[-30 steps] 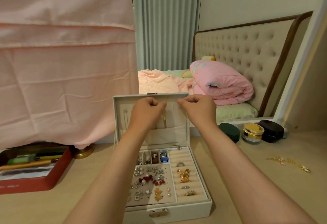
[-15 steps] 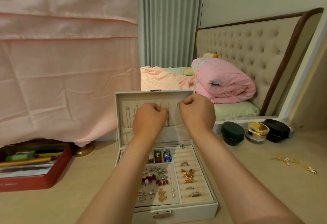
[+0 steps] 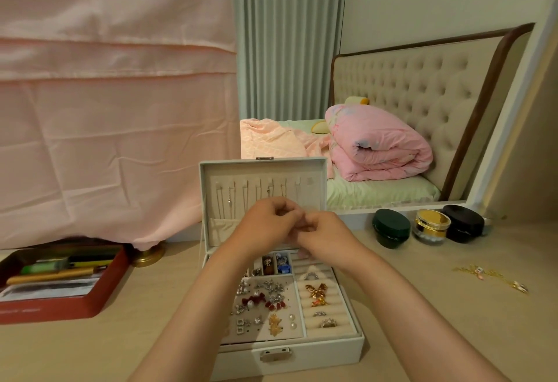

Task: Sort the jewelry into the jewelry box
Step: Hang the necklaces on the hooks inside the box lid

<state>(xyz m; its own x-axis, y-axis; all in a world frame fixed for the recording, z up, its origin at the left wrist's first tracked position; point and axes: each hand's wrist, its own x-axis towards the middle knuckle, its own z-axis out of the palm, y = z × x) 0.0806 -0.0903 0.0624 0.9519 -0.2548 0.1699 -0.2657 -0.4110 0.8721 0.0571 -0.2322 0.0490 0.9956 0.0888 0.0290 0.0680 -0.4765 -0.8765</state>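
The white jewelry box [image 3: 359,348] stands open on the beige tabletop in front of me. Several thin necklaces [image 3: 230,197] hang from hooks in its upright lid [image 3: 314,170]. The tray holds earrings [image 3: 265,300] on the left and rings and a gold bow [image 3: 315,291] in the slots on the right. My left hand [image 3: 265,224] and right hand [image 3: 326,236] meet in front of the lid's pocket. Their fingers are curled and pinch what looks like a fine chain, which is barely visible. A loose gold jewelry piece [image 3: 495,276] lies on the table to the right.
A red tray [image 3: 60,309] with pens sits at the left. A dark green jar [image 3: 391,227], a gold jar [image 3: 431,226] and a black jar [image 3: 463,223] stand at the mirror's base. A pink cloth [image 3: 105,109] hangs behind the box, over a brass base [image 3: 149,256].
Both hands have come down from the hooks at the top of the lid to its pocket and have drawn together. The hooks and hanging chains now show.
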